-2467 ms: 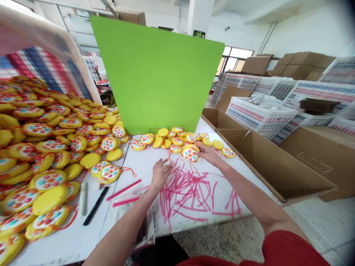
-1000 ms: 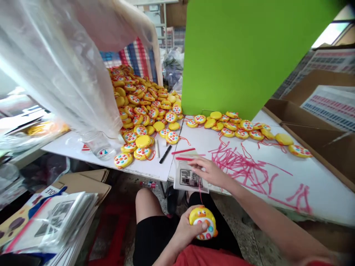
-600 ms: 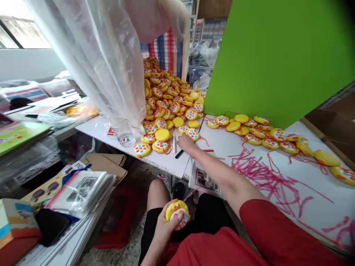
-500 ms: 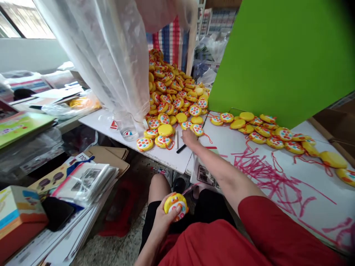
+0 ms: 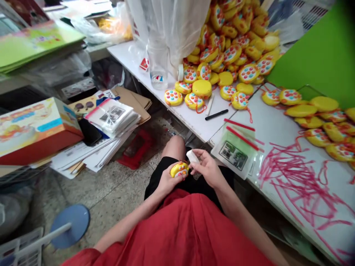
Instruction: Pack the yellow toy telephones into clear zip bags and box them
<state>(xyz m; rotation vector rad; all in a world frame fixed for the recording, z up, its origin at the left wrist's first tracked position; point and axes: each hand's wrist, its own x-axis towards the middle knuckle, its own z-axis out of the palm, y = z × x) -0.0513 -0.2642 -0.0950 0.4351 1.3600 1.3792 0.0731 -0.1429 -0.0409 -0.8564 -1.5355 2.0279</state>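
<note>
A: Hands first, where are they?

B: Both are low over the lap, in front of the worktop [image 5: 194,123] edge. The left hand [image 5: 168,180] is curled around a small yellow chick toy [image 5: 179,169], coloured buttons facing up. The right hand [image 5: 206,168] pinches a small white piece [image 5: 192,156] between thumb and fingertips, just beside the toy's upper edge. Whether the piece touches the toy, I cannot tell.

A: So neither hand is slack?

B: No. Each one is closed on its own thing.

A: What lies on the worktop?

B: A heap of yellow toys [image 5: 233,48] at the far side, spilling out under a clear plastic bag [image 5: 172,26]. A second row of the same toys [image 5: 318,118] runs along the foot of a green board [image 5: 321,59]. Nearer the edge lie a black marker [image 5: 216,115], a zip bag with a red strip [image 5: 238,149] and a tangle of pink strings [image 5: 302,177].

A: And to the left?

B: On the floor, a stack of bagged printed sheets [image 5: 112,118] on flattened cardboard, next to a colourful toy box [image 5: 33,129].
</note>
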